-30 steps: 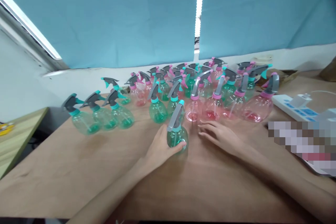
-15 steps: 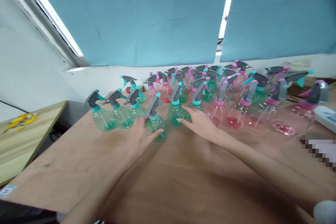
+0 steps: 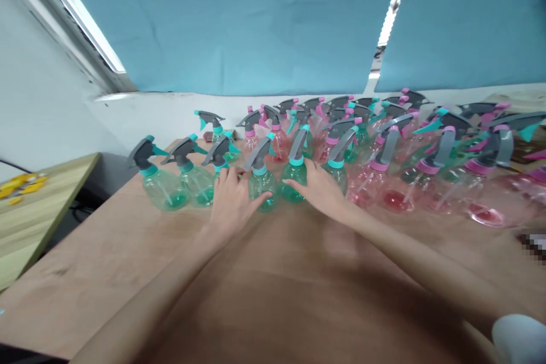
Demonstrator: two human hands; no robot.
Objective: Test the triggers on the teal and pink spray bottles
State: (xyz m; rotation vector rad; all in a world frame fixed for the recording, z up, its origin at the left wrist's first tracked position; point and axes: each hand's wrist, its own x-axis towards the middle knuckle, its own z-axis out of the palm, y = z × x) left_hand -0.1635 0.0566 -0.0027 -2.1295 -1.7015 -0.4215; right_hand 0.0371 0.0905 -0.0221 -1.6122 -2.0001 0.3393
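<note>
While the left hand point(image 3: 232, 199) and right hand point(image 3: 322, 189), half-curled, are cupping upright bottles point(image 3: 261, 183), their nozzles point(image 3: 271, 136) are pointing away rightward.

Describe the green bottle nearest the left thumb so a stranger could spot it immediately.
On the wooden table, find the front row of spray bottles. Between the left hand and right hand, the turquoise-collared green bottle stands left of a matching bottle. Unlike its neighbours, it has the left thumb across its front.
</note>
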